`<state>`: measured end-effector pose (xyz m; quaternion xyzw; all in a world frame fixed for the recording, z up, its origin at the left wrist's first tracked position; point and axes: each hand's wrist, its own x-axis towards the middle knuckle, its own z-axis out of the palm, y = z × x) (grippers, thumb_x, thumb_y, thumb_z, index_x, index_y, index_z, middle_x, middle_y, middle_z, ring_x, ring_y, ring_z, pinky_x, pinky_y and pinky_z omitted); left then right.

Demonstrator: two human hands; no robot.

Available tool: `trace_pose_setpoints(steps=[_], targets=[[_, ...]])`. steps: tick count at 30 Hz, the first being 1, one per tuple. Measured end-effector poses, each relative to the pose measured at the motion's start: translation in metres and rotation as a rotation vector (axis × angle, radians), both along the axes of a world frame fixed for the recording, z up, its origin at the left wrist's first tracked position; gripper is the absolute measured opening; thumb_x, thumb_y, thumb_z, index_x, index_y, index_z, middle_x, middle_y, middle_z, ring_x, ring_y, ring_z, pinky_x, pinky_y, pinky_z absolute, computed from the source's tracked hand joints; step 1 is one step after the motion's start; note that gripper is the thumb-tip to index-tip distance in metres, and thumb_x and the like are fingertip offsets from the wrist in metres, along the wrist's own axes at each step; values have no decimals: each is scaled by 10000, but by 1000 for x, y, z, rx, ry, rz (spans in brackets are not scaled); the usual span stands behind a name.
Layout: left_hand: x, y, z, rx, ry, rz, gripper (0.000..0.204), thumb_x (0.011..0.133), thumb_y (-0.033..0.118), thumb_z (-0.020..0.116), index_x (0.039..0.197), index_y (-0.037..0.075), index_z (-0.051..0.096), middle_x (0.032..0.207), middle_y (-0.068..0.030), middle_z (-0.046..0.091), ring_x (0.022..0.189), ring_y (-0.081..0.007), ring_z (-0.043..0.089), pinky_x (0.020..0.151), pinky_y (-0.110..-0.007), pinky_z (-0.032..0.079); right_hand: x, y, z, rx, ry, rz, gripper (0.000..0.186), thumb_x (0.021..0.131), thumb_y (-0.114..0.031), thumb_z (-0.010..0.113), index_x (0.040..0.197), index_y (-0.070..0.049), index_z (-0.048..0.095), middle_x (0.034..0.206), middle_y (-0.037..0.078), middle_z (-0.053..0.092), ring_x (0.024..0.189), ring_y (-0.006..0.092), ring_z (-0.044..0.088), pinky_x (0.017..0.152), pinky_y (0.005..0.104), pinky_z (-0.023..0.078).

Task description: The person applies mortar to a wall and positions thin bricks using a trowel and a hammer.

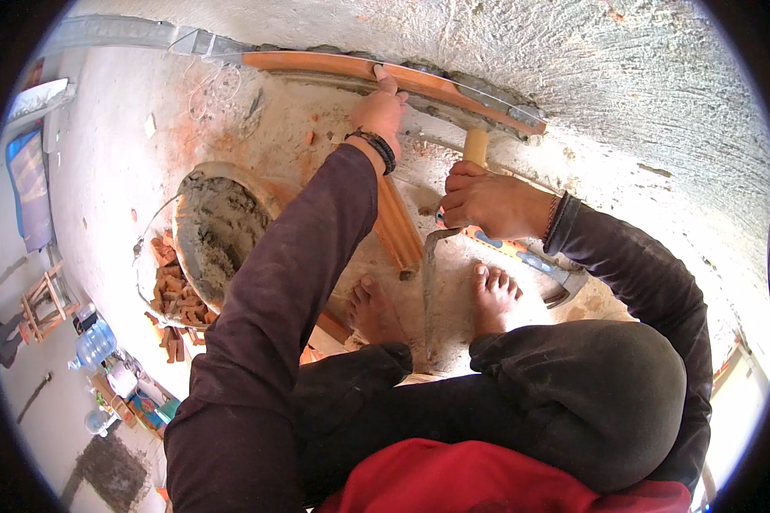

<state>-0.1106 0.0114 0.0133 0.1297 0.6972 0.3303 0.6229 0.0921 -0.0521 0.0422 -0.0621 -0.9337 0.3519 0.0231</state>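
My left hand (380, 115) reaches to the foot of the wall, one finger stretched out onto a long reddish-brown tile strip (334, 65). The strip runs along the wall base with grey mortar behind it and a thin white string along its top edge. My right hand (498, 205) is closed round the wooden handle of a trowel (430, 295). The butt of the handle points up toward the strip, and the metal blade hangs down between my feet. Below that hand, a hammer (522, 252) with a blue and orange handle lies on the floor.
Left of my left arm stands a bucket (259, 192) of grey mortar, beside broken brick pieces (175, 291). Another reddish strip (395, 224) lies near my bare feet. Farther left are a wooden stool (47, 301) and a blue water jug (97, 344). A rough plastered wall (624, 94) rises ahead.
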Motion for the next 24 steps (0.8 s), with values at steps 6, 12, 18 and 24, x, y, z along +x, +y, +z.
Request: trace_pose_setpoints(steps=[6,12,18,24], targets=[[7,15,-3,-31,35,26,347,1024,402,534,1199,106,579,1104,-29,652,978,-128,575,808,-271,407,4,21,-11,-44,-20,-16,242,692,-22,644,921,-81,695,900,32,626,1045,259,559,1072,408,340],[12,15,-4,10,-16,125,268,1017,348,563,1149,116,586,1053,-32,649,915,-127,587,699,-242,391,2,17,0,-78,-20,-11,100,739,-65,636,830,-71,676,859,72,650,1002,291,592,1033,430,370],[9,16,-10,34,-39,150,285,1011,384,584,1139,129,593,1046,-37,646,922,-127,586,678,-249,388,5,29,-6,-123,-76,-53,301,685,51,627,946,-67,718,983,49,678,1055,268,570,1079,418,330],[10,16,-6,21,-51,174,290,1001,391,611,1142,138,603,1056,-36,649,905,-121,580,692,-242,400,3,30,-7,-72,-55,-1,267,686,38,635,916,-72,713,893,47,661,1017,250,580,1055,409,331]])
